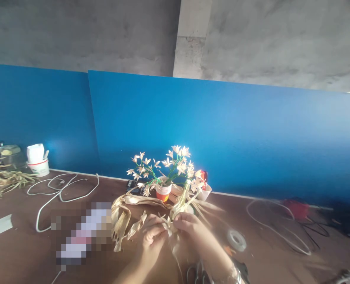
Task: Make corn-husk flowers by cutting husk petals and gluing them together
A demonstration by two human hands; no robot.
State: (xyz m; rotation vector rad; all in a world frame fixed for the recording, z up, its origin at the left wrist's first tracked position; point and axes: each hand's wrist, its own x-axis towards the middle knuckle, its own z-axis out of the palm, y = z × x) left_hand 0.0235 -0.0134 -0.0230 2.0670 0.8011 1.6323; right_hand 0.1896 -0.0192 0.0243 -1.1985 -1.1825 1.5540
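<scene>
Between my two hands is a small pale flower [169, 228] that looks made of dried corn husk, with a thin strand hanging below it. My left hand [153, 233] pinches it from the left, fingers closed. On the other side, my right hand [188, 224] has its thumb and fingertips pressed together at the petals. Dried corn husks [122, 225] lie to the left of and behind my hands. Just beyond them stands a stack of paper cups [163, 193] holding green stems with similar cream flowers [181, 167].
A roll of clear tape [236, 240] lies right of my hands, and dark-handled scissors [197, 273] are partly hidden under my right forearm. White cables [59, 192] loop at left. White cups [39, 167] and more husks [8, 179] stand far left. A blue partition [222, 134] closes the back.
</scene>
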